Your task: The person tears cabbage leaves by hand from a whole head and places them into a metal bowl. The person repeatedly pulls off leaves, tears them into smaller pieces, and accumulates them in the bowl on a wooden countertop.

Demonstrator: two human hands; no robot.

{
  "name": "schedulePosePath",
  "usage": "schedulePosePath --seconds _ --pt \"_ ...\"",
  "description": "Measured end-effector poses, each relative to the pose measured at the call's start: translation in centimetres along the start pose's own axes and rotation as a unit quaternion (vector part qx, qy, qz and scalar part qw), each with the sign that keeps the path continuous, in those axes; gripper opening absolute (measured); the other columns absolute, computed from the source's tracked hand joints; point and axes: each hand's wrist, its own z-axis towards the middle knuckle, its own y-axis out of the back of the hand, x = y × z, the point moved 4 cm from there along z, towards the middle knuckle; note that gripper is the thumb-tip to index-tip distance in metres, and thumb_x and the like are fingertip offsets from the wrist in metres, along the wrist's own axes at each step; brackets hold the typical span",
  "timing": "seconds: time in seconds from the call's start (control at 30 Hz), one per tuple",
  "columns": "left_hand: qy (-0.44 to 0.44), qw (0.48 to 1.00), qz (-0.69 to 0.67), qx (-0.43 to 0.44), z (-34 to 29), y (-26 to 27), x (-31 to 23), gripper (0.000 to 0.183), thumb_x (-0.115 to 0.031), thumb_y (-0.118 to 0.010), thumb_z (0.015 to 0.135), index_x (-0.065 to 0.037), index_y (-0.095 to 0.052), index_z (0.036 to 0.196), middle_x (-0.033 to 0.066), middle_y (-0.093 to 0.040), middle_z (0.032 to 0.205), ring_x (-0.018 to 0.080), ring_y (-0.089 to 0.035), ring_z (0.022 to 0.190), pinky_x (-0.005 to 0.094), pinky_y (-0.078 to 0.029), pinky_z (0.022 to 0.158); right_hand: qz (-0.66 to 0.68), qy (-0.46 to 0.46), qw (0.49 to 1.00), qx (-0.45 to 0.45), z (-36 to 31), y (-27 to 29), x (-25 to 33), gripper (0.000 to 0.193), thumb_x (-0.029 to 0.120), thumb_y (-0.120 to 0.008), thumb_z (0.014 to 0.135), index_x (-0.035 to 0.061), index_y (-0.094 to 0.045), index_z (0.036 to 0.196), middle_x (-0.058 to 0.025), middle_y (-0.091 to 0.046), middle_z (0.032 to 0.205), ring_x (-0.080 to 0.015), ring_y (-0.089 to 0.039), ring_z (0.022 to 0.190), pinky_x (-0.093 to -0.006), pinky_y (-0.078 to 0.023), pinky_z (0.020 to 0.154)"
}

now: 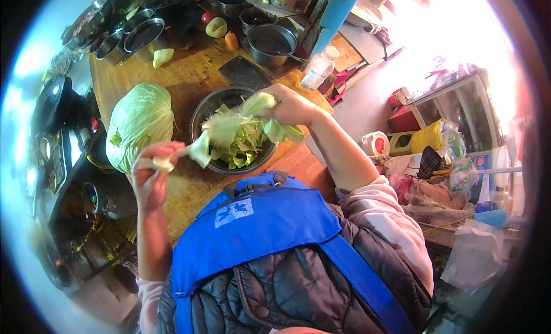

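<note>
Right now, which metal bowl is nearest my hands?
The round metal bowl holding torn green leaves, just right of the cabbage head. Others, including the handled saucepan, stand farther away.

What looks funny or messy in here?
Over on the right, plastic bags and a yellow container lie jumbled together, which looks untidy. On the table, I see no spill beside the bowl of leaves.

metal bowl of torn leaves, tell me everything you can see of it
The round, wide metal bowl looks silver-grey, its inner wall dark. It sits upright on the wooden table, right of the whole cabbage. Torn green leaves lie heaped inside. Leaf pieces held by the left hand and right hand cross above it, hiding part.
</note>
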Motion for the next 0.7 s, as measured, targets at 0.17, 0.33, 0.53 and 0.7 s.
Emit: schedulePosePath --seconds 0.17,0.33,0.53,0.7 --pt "0.081 0.983 -0.005 -0.162 -4.2 4.1 1.5 0.021 0.008 -0.067 0.085 -0.001 -0.065 0.104 0.0118 -0.066 0.107 0.0236 -0.064 0.105 0.0323 -0.053 0.089 0.212 -0.017 0.973 -0.093 0.5 0.6 -2.1 0.028 0.011 -0.062 0.089 0.0034 -0.068 0.115 -0.0042 -0.071 0.096 -0.0102 -0.065 0.083 -0.028 -0.053 0.073" --pt "0.089 0.949 0.235 -0.191 -6.6 3.4 2.0 0.015 0.002 -0.071 0.086 -0.004 -0.061 0.096 0.0048 -0.063 0.101 0.0162 -0.063 0.096 0.0274 -0.05 0.079 0.166 -0.057 0.977 -0.121 0.1 -1.9 -2.2 0.033 0.019 -0.076 0.087 0.0041 -0.067 0.115 -0.0064 -0.072 0.105 -0.0175 -0.067 0.095 -0.0354 -0.055 0.085" --pt "-0.136 0.877 0.459 -0.038 -1.5 -4.4 -0.2 0.015 -0.006 -0.069 0.083 -0.002 -0.054 0.084 0.0157 -0.062 0.093 0.0311 -0.063 0.089 0.0392 -0.05 0.077 0.1 0.092 0.986 -0.1 1.4 -8.1 3.7 0.048 0.03 -0.082 0.079 0.0068 -0.06 0.114 -0.013 -0.069 0.102 -0.0206 -0.064 0.096 -0.0366 -0.051 0.084" --pt "-0.167 0.867 0.467 0.035 -0.2 -6.5 0.5 0.015 0.004 -0.068 0.078 -0.003 -0.055 0.083 0.0155 -0.062 0.095 0.0307 -0.063 0.088 0.0374 -0.051 0.075 0.002 0.21 0.967 -0.143 1.5 -7.2 2.4 0.03 0.019 -0.079 0.078 0.0049 -0.066 0.1 -0.0128 -0.07 0.089 -0.0269 -0.069 0.084 -0.0377 -0.052 0.074"
